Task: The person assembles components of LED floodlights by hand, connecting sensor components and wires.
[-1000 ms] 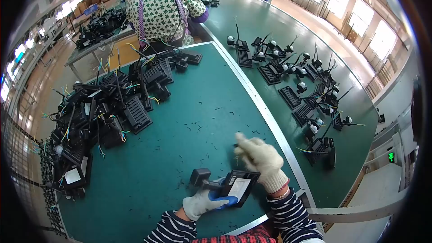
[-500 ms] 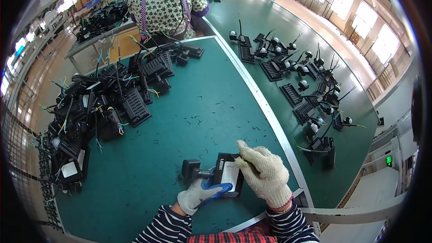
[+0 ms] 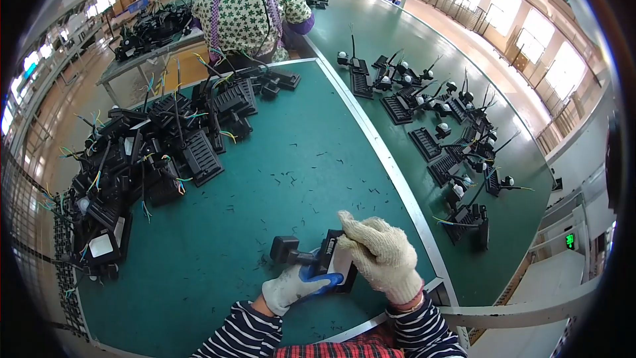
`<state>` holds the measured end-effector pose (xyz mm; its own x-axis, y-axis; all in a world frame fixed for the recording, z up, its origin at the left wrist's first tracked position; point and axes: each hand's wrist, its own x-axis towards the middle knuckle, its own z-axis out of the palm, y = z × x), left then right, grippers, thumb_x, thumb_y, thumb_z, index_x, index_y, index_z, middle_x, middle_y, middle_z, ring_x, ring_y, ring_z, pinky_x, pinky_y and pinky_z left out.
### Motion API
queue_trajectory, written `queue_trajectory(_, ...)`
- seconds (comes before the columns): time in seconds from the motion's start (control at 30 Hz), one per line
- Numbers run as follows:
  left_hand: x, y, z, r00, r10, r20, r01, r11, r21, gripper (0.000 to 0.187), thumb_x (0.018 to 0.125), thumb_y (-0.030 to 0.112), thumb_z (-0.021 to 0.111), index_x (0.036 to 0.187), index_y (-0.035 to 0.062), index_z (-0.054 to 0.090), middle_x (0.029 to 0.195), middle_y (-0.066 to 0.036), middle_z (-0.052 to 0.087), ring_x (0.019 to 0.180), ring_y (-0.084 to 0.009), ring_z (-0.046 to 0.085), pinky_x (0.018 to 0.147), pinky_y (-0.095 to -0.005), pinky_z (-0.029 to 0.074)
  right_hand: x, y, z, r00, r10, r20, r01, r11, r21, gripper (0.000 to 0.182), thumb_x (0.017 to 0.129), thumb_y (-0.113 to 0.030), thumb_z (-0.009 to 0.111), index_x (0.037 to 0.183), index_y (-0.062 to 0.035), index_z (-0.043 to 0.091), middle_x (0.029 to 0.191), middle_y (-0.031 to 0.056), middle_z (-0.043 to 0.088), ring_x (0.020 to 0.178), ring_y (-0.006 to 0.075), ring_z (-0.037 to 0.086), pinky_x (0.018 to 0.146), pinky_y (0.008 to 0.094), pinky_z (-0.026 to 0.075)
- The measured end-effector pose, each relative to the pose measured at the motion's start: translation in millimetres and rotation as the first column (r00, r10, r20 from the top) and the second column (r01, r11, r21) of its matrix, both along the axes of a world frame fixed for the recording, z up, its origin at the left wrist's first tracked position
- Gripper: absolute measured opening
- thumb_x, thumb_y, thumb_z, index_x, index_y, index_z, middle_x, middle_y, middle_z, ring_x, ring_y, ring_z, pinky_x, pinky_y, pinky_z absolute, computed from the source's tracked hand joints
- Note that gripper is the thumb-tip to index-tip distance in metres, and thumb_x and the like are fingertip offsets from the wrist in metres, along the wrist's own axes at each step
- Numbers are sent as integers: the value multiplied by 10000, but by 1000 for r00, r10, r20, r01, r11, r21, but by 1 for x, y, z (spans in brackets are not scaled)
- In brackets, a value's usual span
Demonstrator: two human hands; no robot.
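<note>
My left hand [image 3: 295, 286], in a white glove with blue coating, grips a black LED floodlight [image 3: 341, 267] low over the table, its pale front facing up. A black sensor head [image 3: 285, 250] sticks out from the lamp's left side on a short arm. My right hand [image 3: 383, 256], in a cream knitted glove, is at the lamp's upper right edge. Thumb and fingers are pinched together there; what lies between them, if anything, is hidden. The right glove covers part of the lamp's frame.
A heap of black floodlights [image 3: 202, 159] with loose coloured wires lies on the left of the green table [image 3: 285, 199]. Small black scraps are scattered across it. Beyond a metal edge strip [image 3: 371, 134], more floodlights [image 3: 424, 144] stand on the right surface. A person [image 3: 245, 16] is at the far end.
My right hand has shifted slightly left along the lamp's edge, still pinched. The floodlight has tilted a little in my left hand, which keeps its hold.
</note>
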<state>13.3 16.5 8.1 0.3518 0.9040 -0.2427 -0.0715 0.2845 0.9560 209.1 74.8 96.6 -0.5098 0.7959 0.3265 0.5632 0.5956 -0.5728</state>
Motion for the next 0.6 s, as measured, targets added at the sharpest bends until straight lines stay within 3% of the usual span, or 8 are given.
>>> queue_trajectory(0.13, 1, -1, -7, 1000, -11, 19, 9, 997, 78, 497, 895, 323, 786, 1250, 21, 615, 997, -51, 661, 894, -137, 583, 810, -329, 501, 18, 14, -7, 968, 121, -220, -146, 984, -102, 360, 888, -124, 728, 1238, -43, 698, 924, 114, 726, 769, 241, 704, 693, 346, 550)
queue_trajectory(0.17, 1, -1, -3, 999, -36, 18, 35, 999, 35, 515, 898, 340, 781, 1259, 18, 605, 1004, -62, 661, 902, -143, 580, 821, -337, 501, 20, 12, -9, 935, -55, -351, -52, 956, -288, 377, 879, -112, 754, 1235, -1, 696, 1078, 132, 743, 895, 195, 714, 781, 314, 556)
queue_trajectory(0.3, -13, 3, 5, 972, -231, -40, 217, 952, -218, 546, 939, 357, 722, 1324, -1, 573, 1147, -131, 673, 1028, -168, 619, 913, -335, 512, 26, 20, -12, 972, -6, -236, -151, 751, -642, 607, 804, -192, 848, 1333, 11, 631, 1286, 152, 674, 1161, 163, 620, 1033, 314, 473)
queue_trajectory(0.4, -21, -15, -16, 933, -16, 360, 55, 994, -99, 551, 990, 295, 608, 1414, -34, 480, 1270, -179, 637, 1060, -245, 654, 931, -360, 536, 25, 17, -8, 994, -5, -106, -84, 573, -815, 638, 851, -339, 798, 1358, 4, 617, 1145, 104, 706, 1053, 143, 634, 937, 291, 494)
queue_trajectory(0.43, -23, -16, -24, 852, 22, 522, 57, 989, -135, 558, 1004, 269, 563, 1449, -45, 437, 1309, -194, 619, 1062, -281, 664, 937, -378, 544, 26, 15, -19, 949, -139, -282, -172, 519, -837, 608, 864, -316, 775, 1348, 16, 616, 1117, 102, 702, 1023, 133, 634, 907, 282, 499)
queue_trajectory(0.53, -31, 1, -23, 239, -69, 969, 382, 924, -29, 585, 1018, 238, 494, 1513, -44, 362, 1398, -212, 564, 1080, -347, 671, 973, -414, 545, 22, 6, -23, 665, -511, -545, -345, 438, -830, 466, 912, -199, 670, 1289, 66, 598, 1042, 99, 685, 930, 113, 644, 815, 255, 523)
queue_trajectory(0.57, -25, 4, -16, 190, 74, 979, 306, 943, -131, 637, 976, 172, 589, 1536, -14, 351, 1397, -207, 564, 1104, -335, 666, 948, -412, 559, 23, 9, -34, 576, -564, -591, -377, 459, -805, 484, 898, -161, 676, 1310, 71, 572, 1070, 100, 676, 934, 144, 658, 852, 276, 538)
queue_trajectory(0.6, -17, 3, -5, 412, 98, 906, 141, 975, -169, 611, 947, 125, 601, 1507, -7, 396, 1368, -196, 589, 1113, -333, 665, 965, -431, 554, 19, 8, -40, 505, -593, -627, -386, 494, -779, 494, 895, -142, 678, 1322, 73, 556, 1087, 101, 671, 943, 161, 665, 876, 290, 545)
